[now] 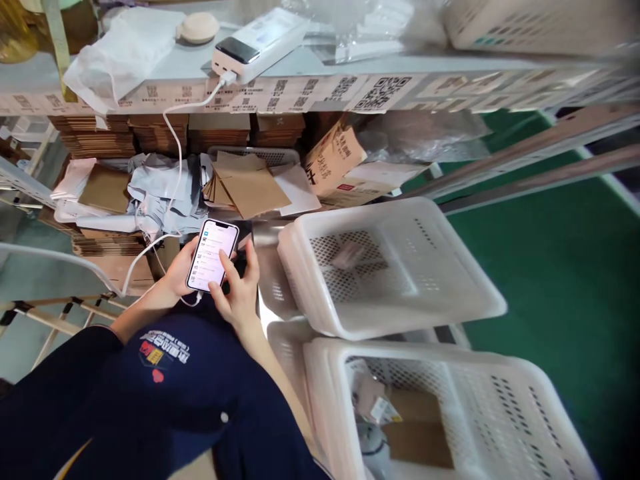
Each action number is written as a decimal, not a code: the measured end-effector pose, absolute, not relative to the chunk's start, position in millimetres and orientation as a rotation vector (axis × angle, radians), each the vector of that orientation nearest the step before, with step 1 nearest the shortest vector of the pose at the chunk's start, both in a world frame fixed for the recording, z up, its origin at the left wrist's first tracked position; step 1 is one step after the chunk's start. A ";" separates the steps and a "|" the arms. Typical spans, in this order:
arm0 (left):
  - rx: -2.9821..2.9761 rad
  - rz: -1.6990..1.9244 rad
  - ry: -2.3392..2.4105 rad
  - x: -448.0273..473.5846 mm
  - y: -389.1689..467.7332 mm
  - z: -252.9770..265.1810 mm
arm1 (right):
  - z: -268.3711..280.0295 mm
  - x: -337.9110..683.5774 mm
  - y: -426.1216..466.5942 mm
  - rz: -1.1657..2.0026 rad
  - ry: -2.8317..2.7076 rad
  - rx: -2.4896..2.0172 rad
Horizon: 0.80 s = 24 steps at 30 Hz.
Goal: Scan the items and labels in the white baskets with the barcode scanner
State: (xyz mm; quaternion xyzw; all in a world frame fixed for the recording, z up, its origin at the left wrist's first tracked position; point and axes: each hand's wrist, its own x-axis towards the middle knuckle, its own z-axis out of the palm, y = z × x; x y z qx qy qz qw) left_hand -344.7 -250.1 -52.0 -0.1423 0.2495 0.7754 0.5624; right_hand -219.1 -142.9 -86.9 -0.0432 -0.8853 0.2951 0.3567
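Observation:
My left hand (181,270) is closed around a smartphone (213,257), holding it from its left side. A list with small pictures and text lines glows on the phone's screen. Over the phone's right edge is my right hand (239,287), its fingers spread and its thumb and index finger at the screen; whether they touch the glass I cannot tell. A white cable (176,143) hangs from a white power bank (257,47) on the shelf above. Another cable plug (199,297) sits at the phone's bottom end.
White perforated baskets (430,320) stand at the right; the lower one holds a cardboard piece and bagged items. Under the shelf edge (320,93) with its QR labels lie stacked flat cartons (97,140), grey plastic bags (160,187) and brown envelopes (250,183). Metal rails (540,150) cross at right.

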 end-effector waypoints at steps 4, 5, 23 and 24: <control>-0.324 1.825 0.586 -345.6 -247.7 -51.9 | -84.7 -220.2 -140.7 0.746 -2.294 -0.131; -0.322 1.823 0.582 -345.8 -247.3 -51.8 | -84.7 -220.3 -140.0 0.749 -2.295 -0.135; -0.330 1.806 0.546 -350.9 -244.9 -49.0 | -96.5 -212.3 -133.7 0.758 -2.215 -0.041; -0.329 1.805 0.545 -350.8 -244.9 -49.1 | -97.4 -211.7 -133.4 0.756 -2.218 -0.037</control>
